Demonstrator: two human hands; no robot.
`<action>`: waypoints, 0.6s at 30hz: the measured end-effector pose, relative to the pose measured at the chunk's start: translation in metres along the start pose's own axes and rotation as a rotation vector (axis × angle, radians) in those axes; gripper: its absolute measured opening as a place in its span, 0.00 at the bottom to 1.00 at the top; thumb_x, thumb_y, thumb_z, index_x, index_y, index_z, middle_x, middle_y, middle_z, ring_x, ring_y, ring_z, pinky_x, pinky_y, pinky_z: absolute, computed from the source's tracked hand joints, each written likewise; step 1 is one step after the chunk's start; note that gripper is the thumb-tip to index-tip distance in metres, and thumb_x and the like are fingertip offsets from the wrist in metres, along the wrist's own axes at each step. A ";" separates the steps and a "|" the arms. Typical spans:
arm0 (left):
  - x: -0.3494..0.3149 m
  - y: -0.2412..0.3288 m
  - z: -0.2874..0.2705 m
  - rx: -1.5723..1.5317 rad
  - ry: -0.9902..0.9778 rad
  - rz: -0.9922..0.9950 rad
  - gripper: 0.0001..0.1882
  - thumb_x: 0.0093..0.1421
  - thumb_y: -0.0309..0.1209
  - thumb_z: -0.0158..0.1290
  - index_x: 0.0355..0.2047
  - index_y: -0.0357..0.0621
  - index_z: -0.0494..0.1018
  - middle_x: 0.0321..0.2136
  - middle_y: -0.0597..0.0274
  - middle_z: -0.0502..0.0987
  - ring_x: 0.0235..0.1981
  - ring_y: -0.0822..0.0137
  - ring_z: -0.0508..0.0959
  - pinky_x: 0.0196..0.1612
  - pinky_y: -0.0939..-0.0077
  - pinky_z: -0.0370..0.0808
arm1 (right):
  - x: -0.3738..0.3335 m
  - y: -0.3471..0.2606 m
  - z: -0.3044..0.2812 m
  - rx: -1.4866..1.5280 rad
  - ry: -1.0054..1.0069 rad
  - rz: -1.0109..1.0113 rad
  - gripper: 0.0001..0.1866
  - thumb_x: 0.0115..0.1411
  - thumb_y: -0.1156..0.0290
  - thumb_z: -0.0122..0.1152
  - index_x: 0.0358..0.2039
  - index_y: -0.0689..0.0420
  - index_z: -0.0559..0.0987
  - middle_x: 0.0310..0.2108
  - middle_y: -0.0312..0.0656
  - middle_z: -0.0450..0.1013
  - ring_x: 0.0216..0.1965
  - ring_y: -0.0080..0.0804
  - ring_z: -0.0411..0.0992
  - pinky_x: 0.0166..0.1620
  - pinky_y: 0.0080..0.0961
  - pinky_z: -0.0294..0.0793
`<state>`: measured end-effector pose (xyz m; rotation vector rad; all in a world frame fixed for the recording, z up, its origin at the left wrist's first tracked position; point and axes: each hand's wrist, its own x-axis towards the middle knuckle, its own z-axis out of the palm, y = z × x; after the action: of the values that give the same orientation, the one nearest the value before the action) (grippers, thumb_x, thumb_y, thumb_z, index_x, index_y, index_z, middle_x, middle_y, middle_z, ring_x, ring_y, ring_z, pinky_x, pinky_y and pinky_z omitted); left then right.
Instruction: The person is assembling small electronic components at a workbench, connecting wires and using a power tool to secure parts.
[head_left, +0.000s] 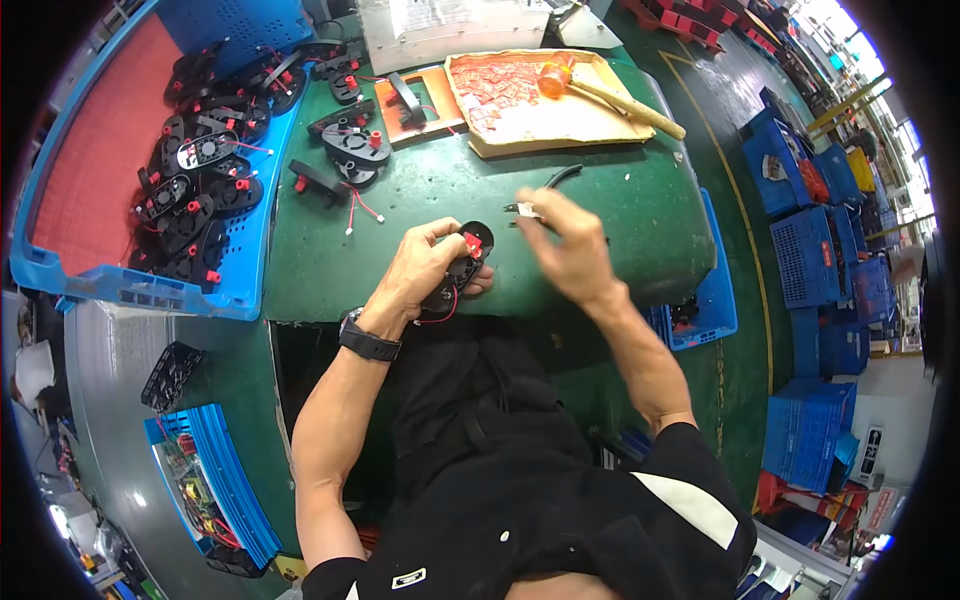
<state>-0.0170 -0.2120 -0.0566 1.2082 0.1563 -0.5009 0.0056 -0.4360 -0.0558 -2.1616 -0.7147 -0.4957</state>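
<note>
My left hand [428, 262] grips a black plastic housing [478, 238] with a rounded end, close to the table's near edge. A small red part [472, 243] sits inside that end, by my left thumb and fingertips, and a thin red wire [450, 306] hangs below. My right hand [565, 240], slightly blurred, is closed around what looks like a pair of pliers [566, 175]. A dark curved handle sticks out above the knuckles, and dark tips poke out to the left of the fingers. Something small and white shows at those fingertips; the rest is covered.
At left, a blue bin [225, 290] holds several similar black housings. More housings [355, 145] lie on the green table [420, 190] beside it. Behind are an orange tray [437, 90] and a cardboard tray [560, 147] of small red pieces, with a mallet [620, 104] across it.
</note>
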 end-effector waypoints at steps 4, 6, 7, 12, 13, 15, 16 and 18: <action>0.002 0.003 0.000 0.073 -0.042 -0.049 0.07 0.63 0.25 0.50 0.36 0.32 0.74 0.29 0.43 0.82 0.28 0.57 0.86 0.30 0.70 0.85 | 0.013 0.057 -0.031 -0.553 -0.393 0.062 0.39 0.60 0.46 0.65 0.63 0.59 0.68 0.64 0.59 0.60 0.65 0.57 0.60 0.67 0.53 0.55; 0.001 0.003 -0.004 0.071 -0.056 -0.061 0.07 0.63 0.24 0.48 0.37 0.32 0.73 0.30 0.42 0.82 0.29 0.55 0.86 0.31 0.68 0.86 | 0.012 0.072 -0.033 -0.493 -0.426 0.028 0.36 0.60 0.46 0.64 0.58 0.60 0.70 0.61 0.59 0.62 0.63 0.57 0.61 0.67 0.54 0.54; 0.000 0.003 -0.006 0.070 -0.059 -0.079 0.07 0.62 0.23 0.47 0.38 0.33 0.72 0.31 0.42 0.81 0.30 0.53 0.86 0.31 0.66 0.87 | 0.013 0.073 -0.033 -0.421 -0.463 -0.009 0.33 0.61 0.46 0.64 0.54 0.61 0.72 0.58 0.58 0.64 0.61 0.57 0.62 0.66 0.55 0.54; -0.002 0.004 -0.007 0.060 -0.065 -0.078 0.09 0.62 0.23 0.48 0.41 0.31 0.72 0.31 0.43 0.82 0.30 0.53 0.86 0.31 0.66 0.87 | -0.007 0.081 -0.027 -0.348 -0.151 -0.009 0.22 0.57 0.62 0.73 0.41 0.64 0.73 0.29 0.49 0.76 0.28 0.51 0.76 0.33 0.35 0.76; -0.002 0.004 -0.007 0.078 -0.085 -0.087 0.09 0.62 0.24 0.48 0.41 0.31 0.73 0.31 0.42 0.82 0.30 0.53 0.86 0.31 0.66 0.86 | -0.008 0.075 -0.029 -0.345 -0.154 -0.017 0.22 0.57 0.62 0.73 0.41 0.64 0.73 0.29 0.49 0.76 0.28 0.51 0.76 0.33 0.35 0.76; -0.001 0.005 -0.006 0.096 -0.099 -0.095 0.10 0.63 0.24 0.48 0.41 0.31 0.73 0.31 0.42 0.82 0.30 0.54 0.86 0.31 0.67 0.86 | -0.008 0.062 -0.034 -0.118 -0.180 -0.038 0.21 0.55 0.62 0.75 0.41 0.60 0.76 0.30 0.48 0.75 0.28 0.51 0.76 0.32 0.39 0.75; 0.001 0.006 -0.002 0.113 -0.117 -0.099 0.10 0.63 0.24 0.47 0.41 0.30 0.73 0.31 0.42 0.82 0.30 0.54 0.86 0.31 0.68 0.86 | -0.006 0.056 -0.034 -0.012 -0.133 -0.196 0.24 0.48 0.69 0.79 0.43 0.59 0.77 0.29 0.45 0.77 0.29 0.46 0.77 0.33 0.36 0.77; 0.000 0.008 -0.001 0.132 -0.129 -0.110 0.10 0.63 0.24 0.47 0.40 0.30 0.74 0.31 0.42 0.82 0.30 0.55 0.86 0.31 0.68 0.85 | 0.000 0.038 -0.042 -0.144 -0.319 -0.326 0.23 0.47 0.67 0.79 0.43 0.56 0.78 0.31 0.43 0.74 0.31 0.42 0.75 0.36 0.35 0.77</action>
<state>-0.0136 -0.2086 -0.0505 1.2964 0.0806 -0.6925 0.0252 -0.4892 -0.0510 -2.2957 -1.2538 -0.3799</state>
